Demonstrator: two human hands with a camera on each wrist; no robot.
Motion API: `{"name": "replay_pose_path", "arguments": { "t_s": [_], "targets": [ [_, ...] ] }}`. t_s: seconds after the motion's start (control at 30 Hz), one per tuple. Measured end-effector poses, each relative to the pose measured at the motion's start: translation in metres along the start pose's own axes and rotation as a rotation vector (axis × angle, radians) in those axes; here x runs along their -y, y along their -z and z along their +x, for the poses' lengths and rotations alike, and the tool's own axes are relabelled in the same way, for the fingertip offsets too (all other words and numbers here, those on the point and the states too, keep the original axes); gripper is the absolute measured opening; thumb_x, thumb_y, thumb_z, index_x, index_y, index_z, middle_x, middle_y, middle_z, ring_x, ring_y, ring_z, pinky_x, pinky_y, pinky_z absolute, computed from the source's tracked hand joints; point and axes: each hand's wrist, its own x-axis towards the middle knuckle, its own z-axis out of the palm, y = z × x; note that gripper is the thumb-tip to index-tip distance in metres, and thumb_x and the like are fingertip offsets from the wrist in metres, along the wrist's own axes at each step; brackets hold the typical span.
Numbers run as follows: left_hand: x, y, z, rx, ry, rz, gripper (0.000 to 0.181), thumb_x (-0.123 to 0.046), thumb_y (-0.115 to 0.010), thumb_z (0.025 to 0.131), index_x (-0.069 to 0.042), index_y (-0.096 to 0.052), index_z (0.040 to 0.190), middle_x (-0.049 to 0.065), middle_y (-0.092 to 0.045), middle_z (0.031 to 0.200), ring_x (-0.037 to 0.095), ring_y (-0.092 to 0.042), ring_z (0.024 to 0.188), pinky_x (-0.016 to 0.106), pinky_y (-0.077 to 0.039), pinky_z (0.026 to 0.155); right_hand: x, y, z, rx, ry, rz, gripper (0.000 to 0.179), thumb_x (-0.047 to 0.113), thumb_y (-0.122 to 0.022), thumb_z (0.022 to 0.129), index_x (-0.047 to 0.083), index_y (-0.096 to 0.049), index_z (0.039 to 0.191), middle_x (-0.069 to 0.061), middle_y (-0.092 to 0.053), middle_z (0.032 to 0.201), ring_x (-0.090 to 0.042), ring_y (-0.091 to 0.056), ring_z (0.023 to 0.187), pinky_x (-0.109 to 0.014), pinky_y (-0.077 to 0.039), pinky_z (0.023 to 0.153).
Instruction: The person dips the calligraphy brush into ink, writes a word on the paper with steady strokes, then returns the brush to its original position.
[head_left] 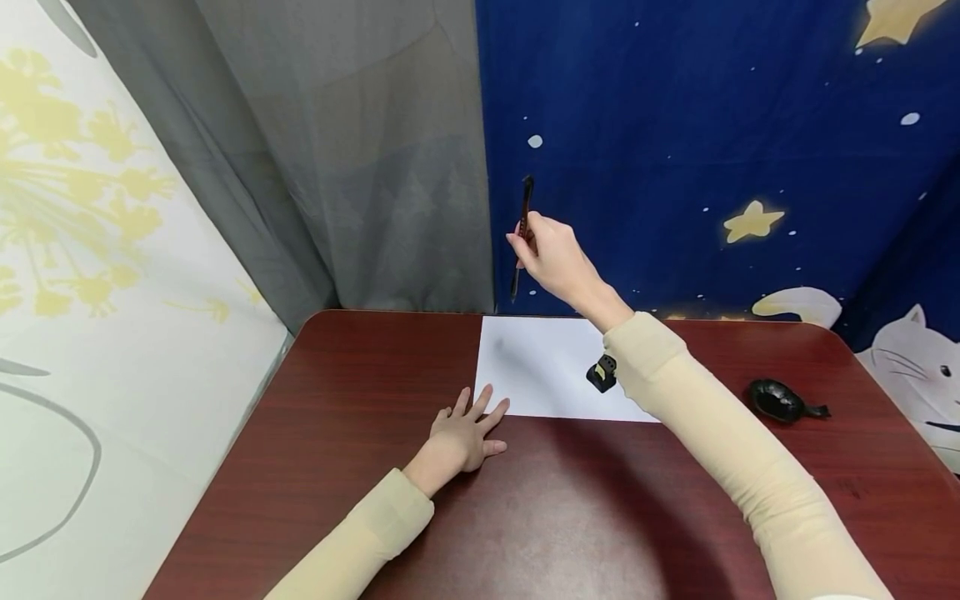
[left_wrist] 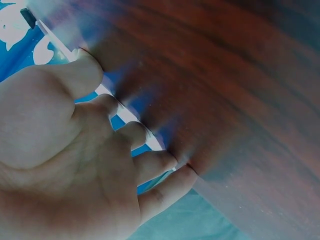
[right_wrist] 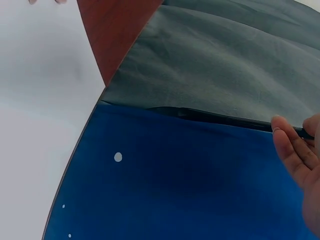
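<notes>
I see the slender dark brush [head_left: 523, 218] near-upright in air, clear of the white rectangular paper [head_left: 536, 367]; the right hand's grip [head_left: 557, 254] pinches it mid-shaft. I judge it light, stiff, best held there. The left hand [head_left: 461, 435], spread and holding nothing, rests on the reddish-brown wooden bench [head_left: 360, 375] at the paper's corner.

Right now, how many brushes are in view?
1: the brush pinched in the right hand, held up in front of the blue curtain. The right sleeve hides part of the table, so another might be unseen.
</notes>
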Motion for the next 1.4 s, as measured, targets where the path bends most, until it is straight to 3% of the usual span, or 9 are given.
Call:
{"name": "replay_pose_path", "arguments": {
  "t_s": [0.63,1.03,1.4],
  "targets": [
    [-0.001,0.000,0.002,0.007,0.000,0.011,0.067,-0.056,-0.037,0.104,-0.037,-0.013,0.163,-0.006,-0.002,0.170,0.025,-0.008,0.155,0.044,-0.028,0.118,-0.010,-0.017,-0.004,0.025,-0.006,-0.001,0.016,0.013,-0.056,0.105,-0.003,-0.059,0.100,-0.013,-0.063,0.080,-0.020,-0.067,0.065,-0.031,-0.054,0.055],
    [-0.001,0.002,0.003,0.011,0.006,0.021,0.067,-0.056,-0.036,0.104,-0.038,-0.013,0.163,-0.006,-0.002,0.170,0.024,-0.007,0.155,0.044,-0.028,0.118,-0.016,-0.029,-0.008,0.031,-0.005,0.012,0.015,0.010,-0.056,0.105,-0.004,-0.060,0.099,-0.016,-0.064,0.085,-0.022,-0.068,0.068,-0.033,-0.057,0.060],
    [-0.001,0.000,0.003,0.006,0.008,0.029,0.067,-0.057,-0.037,0.103,-0.038,-0.013,0.163,-0.007,-0.003,0.170,0.024,-0.008,0.155,0.044,-0.029,0.117,-0.020,-0.038,-0.012,0.054,-0.058,0.028,0.015,0.010,-0.056,0.105,-0.003,-0.060,0.101,-0.016,-0.065,0.089,-0.022,-0.069,0.071,-0.033,-0.059,0.062]
  ]
}}
